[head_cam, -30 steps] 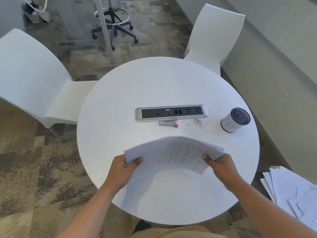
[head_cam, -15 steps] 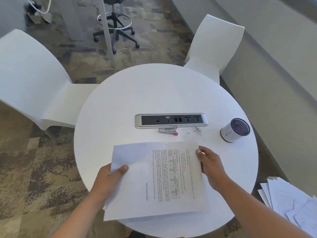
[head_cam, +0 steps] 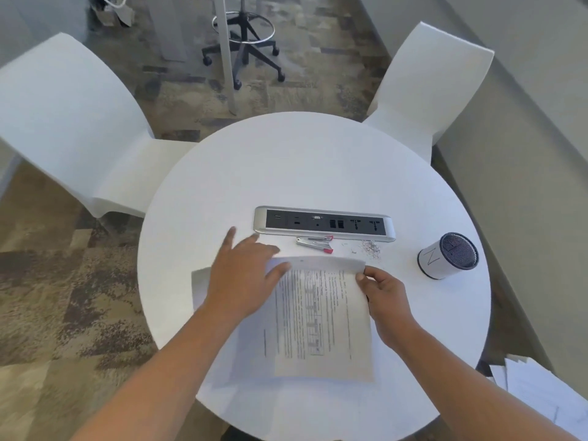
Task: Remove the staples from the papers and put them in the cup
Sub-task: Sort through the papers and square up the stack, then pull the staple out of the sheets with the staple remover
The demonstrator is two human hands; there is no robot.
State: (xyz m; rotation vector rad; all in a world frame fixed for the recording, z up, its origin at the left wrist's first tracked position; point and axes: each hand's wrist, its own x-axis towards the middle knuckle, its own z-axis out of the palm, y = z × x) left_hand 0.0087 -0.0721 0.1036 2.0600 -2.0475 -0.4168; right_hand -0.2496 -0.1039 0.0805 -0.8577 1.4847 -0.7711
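Papers (head_cam: pixel 321 316) lie flat on the tabletop (head_cam: pixel 318 160), right hand (head_cam: pixel 383 297) pinching their top corner, left hand (head_cam: pixel 245 275) spread open above them; loose staples (head_cam: pixel 370 248) remain outside the cup (head_cam: pixel 447 256), so work appears unfinished.

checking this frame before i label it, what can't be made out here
Head view, the only one:
- Staple in the papers: too small to see; the left hand covers the left part.
- Print on the papers: too fine and blurred to read.
- Inside of the cup: dark mesh, contents unclear.
- Loose staples by the remover: too small to count.
- Sheets on the floor: cut off by the frame edge.
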